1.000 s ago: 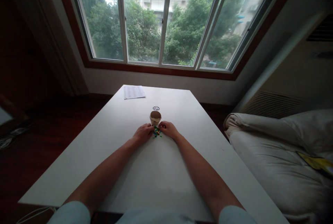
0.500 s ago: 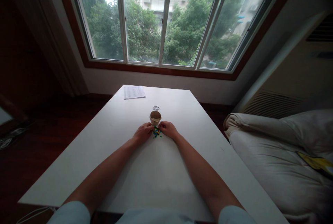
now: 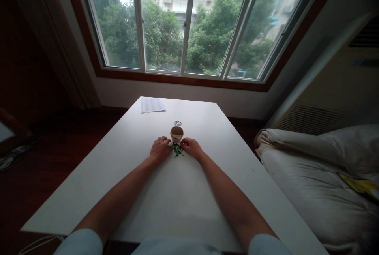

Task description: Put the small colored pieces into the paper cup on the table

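A small heap of tiny pieces (image 3: 178,150), green, blue, yellow and red, lies on the white table just in front of a brown paper cup (image 3: 177,133). The cup stands upright with its wide mouth up. At the heap's left side my left hand (image 3: 160,147) rests with its fingers apart, the tips close to a few green pieces. My right hand (image 3: 191,147) is on the other side, fingers curled in by the cup's base; whatever they pinch is too small to make out. Behind the cup lies a flat, round, dark-rimmed disc (image 3: 177,123).
Printed paper sheets (image 3: 153,105) lie at the far left of the white table (image 3: 174,203). To the right is a light covered sofa (image 3: 308,180) with a yellow item (image 3: 359,186) on it. A wide window (image 3: 183,30) is beyond the table's far edge.
My left hand has drawn a little to the left, its fingers opening away from the heap, and more pieces show at the heap's left side. My right hand has barely moved.
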### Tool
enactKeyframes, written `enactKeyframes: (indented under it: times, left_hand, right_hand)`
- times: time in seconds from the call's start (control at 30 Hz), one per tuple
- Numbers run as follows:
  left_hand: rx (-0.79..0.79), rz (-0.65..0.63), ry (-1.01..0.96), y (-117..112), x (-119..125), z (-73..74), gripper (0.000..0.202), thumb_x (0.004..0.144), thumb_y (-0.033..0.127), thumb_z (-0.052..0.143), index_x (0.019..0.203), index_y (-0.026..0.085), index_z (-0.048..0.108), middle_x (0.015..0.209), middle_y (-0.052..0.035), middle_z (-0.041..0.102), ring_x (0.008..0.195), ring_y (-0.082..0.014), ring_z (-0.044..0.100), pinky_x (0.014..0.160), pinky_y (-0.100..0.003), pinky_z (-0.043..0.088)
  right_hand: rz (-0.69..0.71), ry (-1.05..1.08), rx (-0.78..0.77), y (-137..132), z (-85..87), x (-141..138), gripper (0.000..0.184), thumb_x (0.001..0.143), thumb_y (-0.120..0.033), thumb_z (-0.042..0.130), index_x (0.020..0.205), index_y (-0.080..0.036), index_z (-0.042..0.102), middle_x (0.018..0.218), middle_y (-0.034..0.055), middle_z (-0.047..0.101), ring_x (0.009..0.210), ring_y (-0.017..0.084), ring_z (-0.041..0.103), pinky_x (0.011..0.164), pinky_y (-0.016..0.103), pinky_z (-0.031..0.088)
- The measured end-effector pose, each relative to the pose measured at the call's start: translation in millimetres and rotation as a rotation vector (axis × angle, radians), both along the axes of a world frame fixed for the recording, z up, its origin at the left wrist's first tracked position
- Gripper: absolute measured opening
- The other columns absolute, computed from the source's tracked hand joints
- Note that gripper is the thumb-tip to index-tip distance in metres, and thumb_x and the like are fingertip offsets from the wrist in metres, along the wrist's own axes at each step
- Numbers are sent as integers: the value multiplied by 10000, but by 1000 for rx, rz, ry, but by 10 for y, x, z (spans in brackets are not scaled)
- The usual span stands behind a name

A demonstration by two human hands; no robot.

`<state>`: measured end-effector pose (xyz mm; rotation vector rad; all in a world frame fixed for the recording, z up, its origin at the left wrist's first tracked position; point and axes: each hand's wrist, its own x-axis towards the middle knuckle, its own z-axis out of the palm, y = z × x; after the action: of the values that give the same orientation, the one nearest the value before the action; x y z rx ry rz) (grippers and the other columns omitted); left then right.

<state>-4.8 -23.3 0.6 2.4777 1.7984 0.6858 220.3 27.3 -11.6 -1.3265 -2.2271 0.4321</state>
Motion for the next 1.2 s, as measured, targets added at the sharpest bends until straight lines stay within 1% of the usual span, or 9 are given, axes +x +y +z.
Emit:
enactKeyframes:
  times: [0.17,0.27,0.4,0.5,0.6,0.7,0.93,1.03,1.2]
  left_hand:
    - [-37,-31,7,18,9,-29,284,946,390,491,1034,227,706,1122,-104,638,1061,-248,546,955,-375,421]
    - [-32,-101,11,44,-16,-19,298,956,335,463,1031,218,727,1106,-102,653,1041,-232,565,965,-355,430]
    - [-98,-221,-29,149,-152,23,325,939,236,451,1084,239,742,1115,-71,670,1029,-202,596,951,-308,456]
    - [-187,-214,-88,242,-286,51,334,913,207,461,1064,251,755,1124,-48,673,989,-178,628,922,-276,474]
    - [-236,-232,-80,286,-378,76,334,862,178,503,1057,261,762,1080,-48,675,922,-174,642,879,-269,483]
    - [-279,-256,-53,274,-409,115,328,826,182,547,1063,258,761,1033,-54,670,854,-169,639,839,-266,483]
    - [-341,-353,39,159,-378,282,346,807,327,617,1119,242,739,1045,-62,635,828,-168,622,785,-249,470]
    - [-338,-339,77,113,-340,319,382,783,335,636,1143,249,728,1066,-63,627,859,-181,624,798,-256,466]
    - [-310,-301,118,63,-271,313,425,755,322,652,1170,252,706,1097,-71,617,893,-197,626,826,-270,464]
  right_hand:
    - [-9,-2,1,15,-29,-2,149,845,-260,604,882,-226,743,843,7,699,750,138,574,715,232,414]
    - [-10,3,-1,28,-51,2,150,844,-267,603,879,-223,742,832,8,697,736,135,570,707,231,410]
    - [1,29,15,46,-67,21,159,845,-272,587,873,-219,734,814,2,694,717,133,567,690,227,403]
    - [5,57,9,53,-70,38,178,852,-286,569,879,-215,730,798,0,693,702,133,566,670,227,398]
    - [0,74,0,53,-70,44,186,853,-300,566,878,-208,726,785,-1,691,691,133,563,658,226,396]
    - [-16,69,-13,51,-70,40,183,847,-298,569,872,-208,726,785,-1,693,694,132,563,660,224,398]
    - [5,96,16,84,-109,47,162,830,-283,577,828,-214,723,776,1,695,675,129,557,649,223,393]
    - [10,109,15,95,-130,54,154,829,-284,581,830,-218,720,771,-4,694,666,128,557,644,224,393]
    - [5,110,18,90,-131,50,149,828,-281,585,830,-218,720,762,-4,693,672,133,558,648,227,397]
